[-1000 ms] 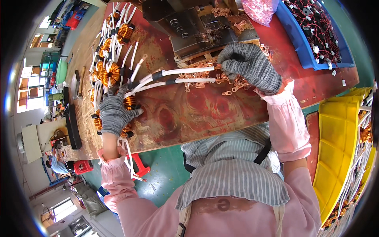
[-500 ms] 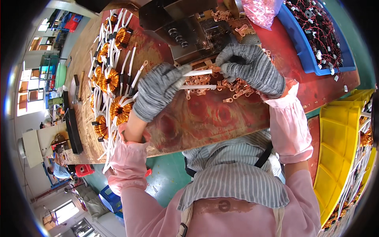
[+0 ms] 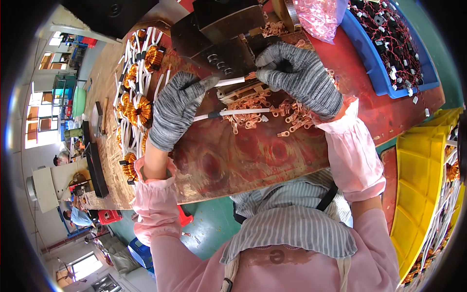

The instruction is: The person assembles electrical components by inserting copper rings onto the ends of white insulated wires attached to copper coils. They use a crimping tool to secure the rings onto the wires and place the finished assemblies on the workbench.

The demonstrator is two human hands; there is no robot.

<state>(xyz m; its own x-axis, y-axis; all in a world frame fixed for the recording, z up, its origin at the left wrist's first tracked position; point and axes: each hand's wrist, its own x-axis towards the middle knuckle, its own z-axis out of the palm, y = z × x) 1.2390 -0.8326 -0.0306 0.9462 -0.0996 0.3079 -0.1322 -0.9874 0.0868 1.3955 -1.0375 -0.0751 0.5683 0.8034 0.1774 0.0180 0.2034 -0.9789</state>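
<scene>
My left hand [image 3: 177, 109], in a grey knitted glove, is closed on a white wire [image 3: 230, 82], pinching it between thumb and fingers. At the wire's right end, copper [image 3: 250, 76] shows against my right hand [image 3: 302, 78]. The gloved right fingers are pinched on what looks like a copper cable lug, mostly hidden by them. A second white wire [image 3: 243, 112] with a black sleeve runs from beneath my left hand, over a pile of loose copper lugs [image 3: 248, 104]. Just beyond both hands stands a dark metal machine [image 3: 224, 53] with a coiled spring.
Copper-wound ring coils [image 3: 141, 111] with white leads lie along the table's left. At the right are a blue bin [image 3: 384, 87] of red-and-black wired parts, a pink plastic bag [image 3: 318, 19] and a yellow crate [image 3: 418, 190]. The worn red tabletop [image 3: 243, 160] ends near my waist.
Both hands have moved left and a little away from me, carrying the white wire closer to the machine. The second wire has slid along, its black sleeve now showing.
</scene>
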